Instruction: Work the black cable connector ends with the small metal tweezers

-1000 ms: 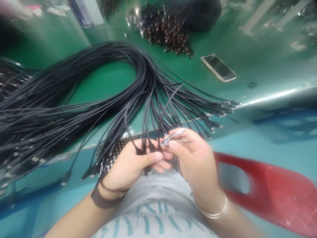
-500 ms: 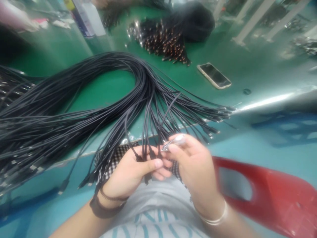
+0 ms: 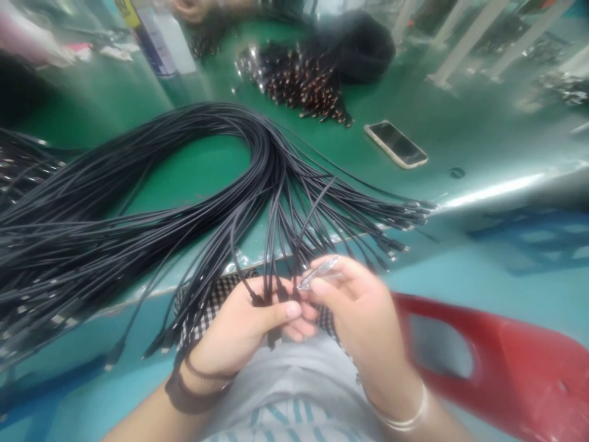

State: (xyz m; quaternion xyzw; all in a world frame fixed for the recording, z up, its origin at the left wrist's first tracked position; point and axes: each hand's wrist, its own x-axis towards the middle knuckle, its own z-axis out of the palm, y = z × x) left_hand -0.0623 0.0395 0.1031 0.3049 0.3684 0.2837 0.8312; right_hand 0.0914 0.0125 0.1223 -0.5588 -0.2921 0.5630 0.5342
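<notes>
Plugs: a few black ones sit in the left hand, lower centre of the frame, their cords rising away toward the table.
Left hand: here it is, curled around those plugs, thumb laid across them, fingertips showing beyond.
Right hand: just right of centre, thumb and fingers pinching a small silver tool, its exact kind too blurred to call.
Tool tip: pointing left, right up by the nearest plug; contact or a gap, I can't tell.
Cables: a big black bundle arching across the left and centre, loose ends fanning over the table edge at lower left and centre right.
Table: green top, running across the upper frame.
Cloth: black-and-white check, peeking out under the cables beside the left hand.
Phone: lying flat, right of the bundle, pale case around a dark screen.
Second bundle: upper centre, coppery tips facing this way.
Can: upright near the upper left, blurred.
Sleeve: pink, another person's, far upper left.
Red plastic: a piece with an oval hole, lower right.
</notes>
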